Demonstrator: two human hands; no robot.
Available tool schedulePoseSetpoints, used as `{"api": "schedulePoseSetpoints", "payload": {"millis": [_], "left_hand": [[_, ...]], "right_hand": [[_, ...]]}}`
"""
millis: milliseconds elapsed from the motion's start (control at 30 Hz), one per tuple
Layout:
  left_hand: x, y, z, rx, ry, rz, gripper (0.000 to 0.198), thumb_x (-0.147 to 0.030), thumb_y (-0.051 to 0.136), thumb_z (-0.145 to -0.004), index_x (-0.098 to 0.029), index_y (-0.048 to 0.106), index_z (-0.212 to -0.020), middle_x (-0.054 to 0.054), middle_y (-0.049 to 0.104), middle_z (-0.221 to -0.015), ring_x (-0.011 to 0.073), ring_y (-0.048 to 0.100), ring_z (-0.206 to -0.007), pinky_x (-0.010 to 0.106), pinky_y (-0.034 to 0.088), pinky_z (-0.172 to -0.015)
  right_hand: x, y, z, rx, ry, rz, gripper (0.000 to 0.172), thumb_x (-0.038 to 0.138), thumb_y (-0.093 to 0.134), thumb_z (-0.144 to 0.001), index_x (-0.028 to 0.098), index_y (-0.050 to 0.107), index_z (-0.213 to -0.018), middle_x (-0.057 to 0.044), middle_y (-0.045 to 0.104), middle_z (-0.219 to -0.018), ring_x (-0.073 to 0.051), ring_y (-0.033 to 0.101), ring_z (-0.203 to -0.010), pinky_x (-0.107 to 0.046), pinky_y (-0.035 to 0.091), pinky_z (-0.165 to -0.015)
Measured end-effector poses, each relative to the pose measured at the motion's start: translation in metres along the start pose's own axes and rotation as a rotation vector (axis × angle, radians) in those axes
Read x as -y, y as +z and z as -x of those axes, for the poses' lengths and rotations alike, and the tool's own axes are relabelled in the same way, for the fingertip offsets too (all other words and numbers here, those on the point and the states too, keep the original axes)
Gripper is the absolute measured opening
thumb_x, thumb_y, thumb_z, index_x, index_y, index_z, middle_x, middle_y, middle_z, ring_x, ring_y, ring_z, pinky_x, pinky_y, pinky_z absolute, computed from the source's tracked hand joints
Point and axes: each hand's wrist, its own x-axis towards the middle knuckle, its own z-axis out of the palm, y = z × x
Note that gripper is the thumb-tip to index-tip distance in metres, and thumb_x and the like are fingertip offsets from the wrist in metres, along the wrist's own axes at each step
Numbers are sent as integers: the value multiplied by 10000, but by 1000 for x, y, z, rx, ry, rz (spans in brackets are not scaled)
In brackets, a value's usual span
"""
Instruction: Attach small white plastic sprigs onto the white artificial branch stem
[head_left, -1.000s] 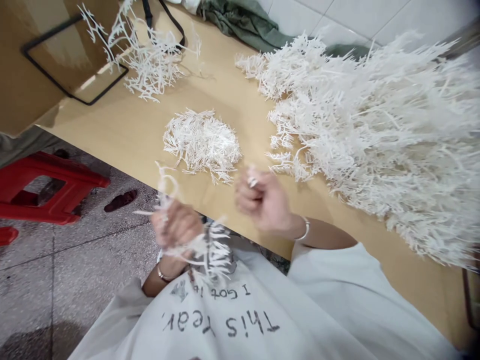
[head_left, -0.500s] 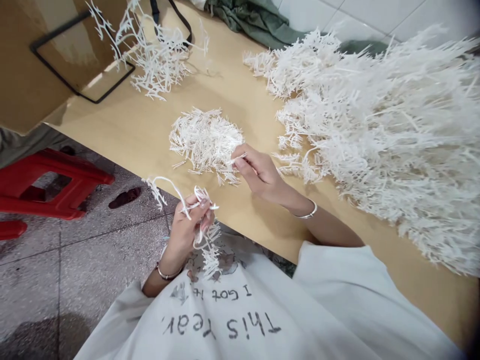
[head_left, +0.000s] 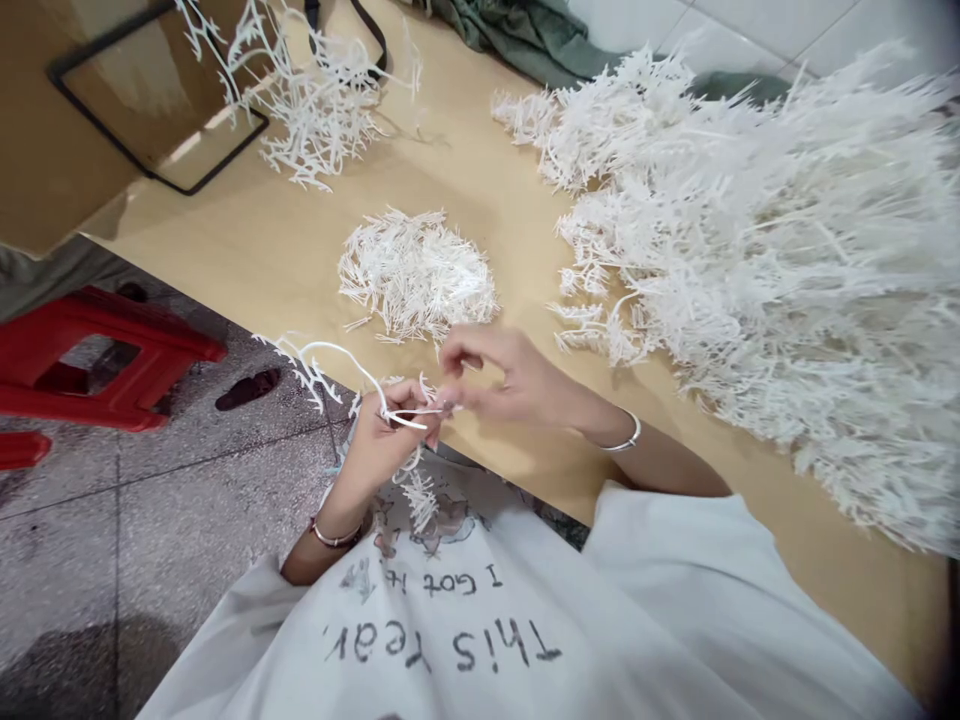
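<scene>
My left hand [head_left: 390, 430] is closed around a white plastic strand [head_left: 341, 348] with small side twigs. One end of the strand loops out to the left past the table edge, and a twiggy length [head_left: 420, 500] hangs below the hand in front of the shirt. My right hand [head_left: 510, 375] is at the left fingertips, by the strand's thin end. Its fingers are bent and smeared by motion, so their grip is unclear. Just beyond both hands lies a heap of short thin white pieces [head_left: 416, 275] on the table [head_left: 247, 270].
A large pile of white branched strands [head_left: 765, 250] covers the table's right side. A smaller tangle [head_left: 319, 105] lies at the back left by a black frame [head_left: 191, 190] and cardboard [head_left: 52, 130]. Green cloth [head_left: 517, 40] lies behind. A red stool [head_left: 105, 350] stands at left.
My right hand has come back from the heap's edge toward me and left, meeting my left fingertips. The small white piece it pinched no longer shows. The strand in my left hand has shifted.
</scene>
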Motion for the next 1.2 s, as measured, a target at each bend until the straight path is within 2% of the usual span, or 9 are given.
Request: {"api": "schedulePoseSetpoints", "payload": {"millis": [100, 233, 433, 567, 733, 867, 1033, 1133, 1200], "left_hand": [[-2, -4, 2, 71, -24, -8, 261, -323, 731, -707, -159, 563, -592, -29, 554, -453, 81, 474, -403, 201, 346, -431], [-2, -8, 3, 146, -80, 53, 237, -299, 747, -689, -159, 574, -606, -33, 552, -443, 76, 466, -361, 195, 330, -395], [-1, -2, 9, 84, -29, 233, 193, -291, 696, -742, -180, 584, -631, -44, 532, -428, 61, 413, -326, 198, 291, -364], [2, 12, 14, 61, 37, 358, 215, -323, 686, -738, -199, 563, -613, -49, 513, -394, 70, 398, -292, 204, 268, -329], [-2, 14, 8, 115, 190, 604, 387, -405, 663, -716, -200, 414, -503, -87, 304, -302, 48, 232, -230, 195, 228, -283], [-4, 7, 2, 74, 161, 629, 292, -345, 646, -753, -194, 478, -568, -86, 320, -341, 44, 249, -285, 181, 257, -335], [2, 7, 2, 29, 144, 547, 222, -322, 658, -785, -180, 557, -648, -70, 455, -406, 38, 347, -328, 168, 284, -367], [4, 10, 3, -54, 119, 474, 209, -320, 657, -798, -178, 569, -672, -64, 494, -432, 41, 394, -342, 167, 300, -371], [3, 10, 3, -90, 93, 444, 222, -329, 647, -807, -173, 566, -671, -59, 495, -435, 48, 417, -364, 167, 318, -383]], "right_hand": [[8, 2, 2, 260, 38, -205, 291, 376, 505, -909, 144, 519, -734, 44, 450, -636, -54, 382, -567, -191, 297, -544], [6, 0, -1, 360, 50, -388, 310, 303, 406, -958, 131, 541, -737, 38, 455, -644, -41, 376, -567, -182, 281, -539], [13, 9, 2, 176, 69, -453, 372, 291, 473, -919, 147, 436, -578, 65, 296, -534, -34, 252, -473, -192, 194, -445], [32, 17, 8, 76, 123, -677, 363, 293, 485, -910, 162, 420, -577, 64, 325, -522, -34, 259, -449, -183, 212, -412], [41, -7, 9, -179, 224, -971, 432, 394, 528, -870, 199, 293, -565, 102, 198, -436, -32, 174, -353, -186, 218, -366], [34, -21, 5, -271, 183, -597, 463, 495, 421, -920, 199, 300, -584, 74, 272, -473, -46, 269, -389, -203, 271, -409], [6, -10, -1, -392, 39, 166, 341, 336, 430, -951, 168, 462, -656, 31, 399, -582, -64, 377, -508, -221, 313, -510], [-16, -9, -5, -424, 24, 502, 223, 278, 427, -946, 181, 590, -829, -15, 495, -719, -119, 491, -656, -273, 400, -635], [-28, -10, -6, -410, 52, 588, 207, 248, 413, -944, 209, 614, -972, -39, 525, -810, -160, 529, -754, -318, 435, -707]]}}
